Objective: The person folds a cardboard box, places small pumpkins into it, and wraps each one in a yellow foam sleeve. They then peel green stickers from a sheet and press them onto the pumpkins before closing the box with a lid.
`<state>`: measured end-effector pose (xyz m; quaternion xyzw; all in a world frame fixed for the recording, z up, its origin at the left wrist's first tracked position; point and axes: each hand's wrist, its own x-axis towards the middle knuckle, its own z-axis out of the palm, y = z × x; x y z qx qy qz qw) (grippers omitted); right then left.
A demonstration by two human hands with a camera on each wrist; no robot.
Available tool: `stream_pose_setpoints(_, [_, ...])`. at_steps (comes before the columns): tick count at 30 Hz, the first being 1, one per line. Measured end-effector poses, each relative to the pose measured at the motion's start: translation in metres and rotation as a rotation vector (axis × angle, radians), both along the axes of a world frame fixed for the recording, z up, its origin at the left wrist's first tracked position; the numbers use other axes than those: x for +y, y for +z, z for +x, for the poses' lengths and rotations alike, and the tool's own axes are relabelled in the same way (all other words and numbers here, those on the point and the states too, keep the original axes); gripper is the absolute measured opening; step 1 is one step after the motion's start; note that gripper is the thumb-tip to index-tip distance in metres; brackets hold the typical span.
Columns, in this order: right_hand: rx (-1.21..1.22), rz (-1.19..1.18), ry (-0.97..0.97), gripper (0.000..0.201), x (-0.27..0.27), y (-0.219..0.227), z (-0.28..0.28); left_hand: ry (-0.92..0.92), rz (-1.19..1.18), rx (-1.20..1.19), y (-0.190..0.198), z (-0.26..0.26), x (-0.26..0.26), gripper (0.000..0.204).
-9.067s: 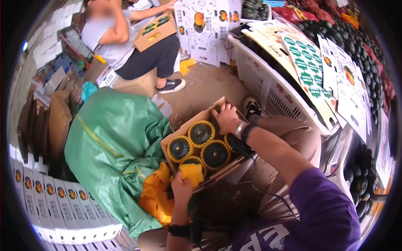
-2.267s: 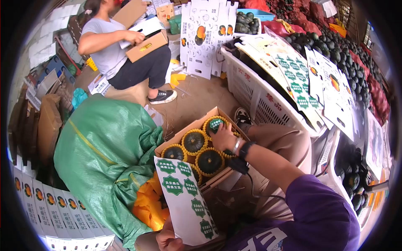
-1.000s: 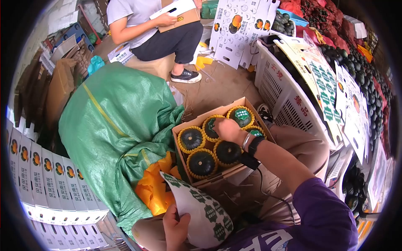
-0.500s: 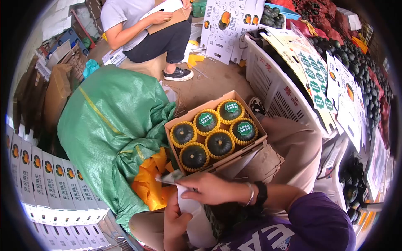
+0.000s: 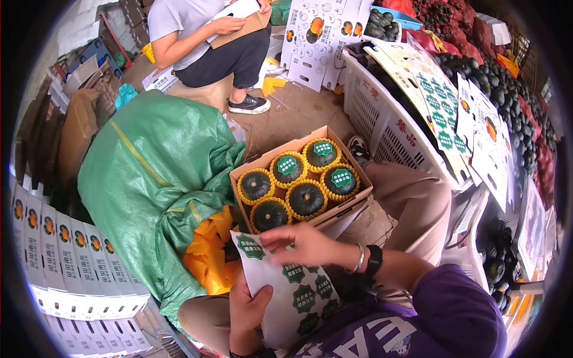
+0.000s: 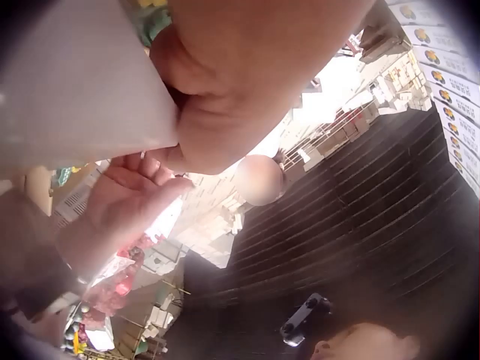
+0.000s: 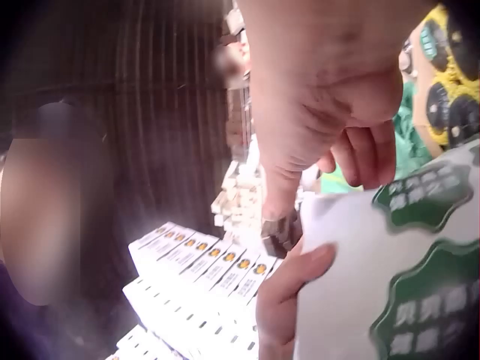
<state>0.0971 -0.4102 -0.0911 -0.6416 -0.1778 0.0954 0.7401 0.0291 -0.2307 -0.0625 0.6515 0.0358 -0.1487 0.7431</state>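
While left hand pinches white green-stickered sheet, right hand hovers, fingers loosely bent, bulging green sack flanks open brown cardboard box of six yellow-netted dark-green squashes.

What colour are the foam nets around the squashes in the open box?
Yellow: the foam nets show best in the head view.
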Motion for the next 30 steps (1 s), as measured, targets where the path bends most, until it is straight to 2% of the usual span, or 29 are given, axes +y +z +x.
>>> stream_pose_setpoints(1, [-0.183, -0.217, 0.048, 0.029, 0.000, 0.011, -0.004, 0.003, -0.005, 0.003, -0.003, 0.001, 0.000, 0.040])
stream_pose_setpoints(3, [-0.461, -0.449, 0.046, 0.030, 0.010, 0.019, -0.010, -0.011, 0.050, -0.051, -0.010, 0.002, 0.002, 0.043])
stream_pose_setpoints(4, [-0.177, -0.343, 0.083, 0.026, 0.014, 0.021, -0.009, -0.012, 0.052, -0.052, -0.009, 0.003, 0.003, 0.043])
stream_pose_setpoints(5, [-0.179, -0.341, 0.082, 0.026, 0.015, 0.015, -0.005, 0.023, -0.036, -0.020, -0.007, 0.003, 0.003, 0.045])
stream_pose_setpoints(7, [0.207, -0.035, 0.077, 0.024, 0.014, 0.009, 0.008, 0.063, -0.126, 0.013, -0.005, 0.004, 0.002, 0.046])
stream_pose_setpoints(9, [0.259, -0.109, 0.157, 0.025, 0.008, 0.012, 0.005, 0.031, -0.065, 0.042, -0.007, 0.002, 0.003, 0.048])
stream_pose_setpoints(10, [0.150, -0.095, 0.137, 0.025, 0.010, 0.015, 0.000, 0.035, 0.003, -0.013, -0.014, 0.004, 0.002, 0.049])
stream_pose_setpoints(11, [0.043, -0.077, 0.123, 0.025, 0.012, 0.016, -0.004, 0.048, 0.003, -0.006, -0.015, 0.003, 0.002, 0.049])
stream_pose_setpoints(13, [0.056, -0.117, 0.147, 0.022, 0.018, 0.012, -0.001, 0.034, -0.116, 0.022, -0.008, 0.006, 0.004, 0.050])
stream_pose_setpoints(15, [0.316, 0.051, 0.141, 0.022, 0.017, -0.002, 0.012, 0.052, -0.154, 0.044, 0.000, 0.008, 0.007, 0.052])
stream_pose_setpoints(17, [0.429, 0.184, 0.201, 0.013, 0.011, -0.008, 0.020, 0.000, -0.232, 0.052, 0.010, 0.012, 0.003, 0.054])
stream_pose_setpoints(18, [0.491, 0.166, 0.179, 0.010, 0.007, -0.011, 0.023, -0.021, -0.145, 0.046, 0.004, 0.008, 0.011, 0.054])
stream_pose_setpoints(19, [0.554, 0.144, 0.148, 0.006, 0.000, -0.014, 0.027, -0.029, -0.153, 0.051, 0.003, 0.006, 0.015, 0.054])
stream_pose_setpoints(21, [0.462, 0.045, -0.136, 0.010, -0.026, -0.031, 0.045, 0.007, -0.077, 0.100, 0.005, 0.006, 0.017, 0.052])
stream_pose_setpoints(23, [0.021, -0.389, -0.568, 0.009, -0.067, -0.069, 0.073, 0.104, -0.115, 0.066, 0.004, 0.004, 0.021, 0.051])
stream_pose_setpoints(25, [-0.579, -0.925, -0.719, 0.006, -0.092, -0.077, 0.083, 0.166, -0.126, 0.050, 0.007, 0.002, 0.024, 0.050])
stream_pose_setpoints(26, [-0.650, -1.083, -0.638, 0.004, -0.098, -0.081, 0.084, 0.159, -0.129, 0.051, 0.007, 0.002, 0.023, 0.050])
stream_pose_setpoints(27, [-0.649, -1.087, -0.642, 0.004, -0.098, -0.082, 0.083, 0.185, -0.114, 0.010, 0.006, 0.001, 0.023, 0.050])
stream_pose_setpoints(29, [-0.751, -1.297, -0.444, 0.005, -0.090, -0.084, 0.082, 0.212, -0.103, -0.032, 0.005, 0.001, 0.021, 0.050])
stream_pose_setpoints(30, [-0.692, -1.386, -0.366, 0.007, -0.084, -0.083, 0.081, 0.238, -0.114, -0.013, 0.006, 0.001, 0.021, 0.050])
